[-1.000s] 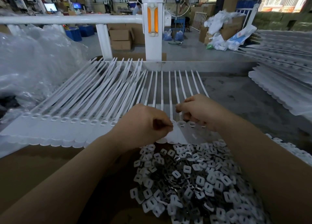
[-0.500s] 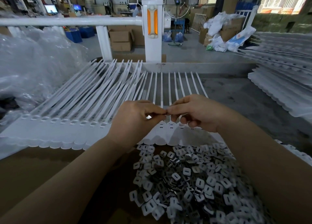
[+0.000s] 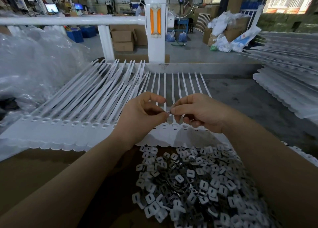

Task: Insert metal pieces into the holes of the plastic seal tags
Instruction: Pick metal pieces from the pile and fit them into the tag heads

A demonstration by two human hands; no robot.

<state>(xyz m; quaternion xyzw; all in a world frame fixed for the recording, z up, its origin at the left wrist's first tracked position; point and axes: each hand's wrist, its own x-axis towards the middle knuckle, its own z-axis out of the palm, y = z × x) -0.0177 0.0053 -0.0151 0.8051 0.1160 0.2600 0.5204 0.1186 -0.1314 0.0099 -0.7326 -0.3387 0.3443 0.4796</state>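
A sheet of white plastic seal tags (image 3: 72, 124) lies across the bench, its long straps pointing away and its slotted heads toward me. Both hands hover above the tag heads near the middle. My right hand (image 3: 199, 114) pinches a small metal piece (image 3: 169, 114) between thumb and forefinger. My left hand (image 3: 142, 116) meets it with its fingertips at the same piece. A heap of small metal pieces and white caps (image 3: 197, 184) fills the cardboard box below my forearms.
The cardboard box edge (image 3: 34, 167) runs along the near side. Stacks of more white tag sheets (image 3: 284, 90) sit on the right. Crumpled clear plastic bags (image 3: 31, 64) pile up at the left. A white post with an orange insert (image 3: 155, 25) stands behind the bench.
Both hands lifted off the tag heads and came together above them. The fingertips now meet on one small metal piece, slightly farther right than before.
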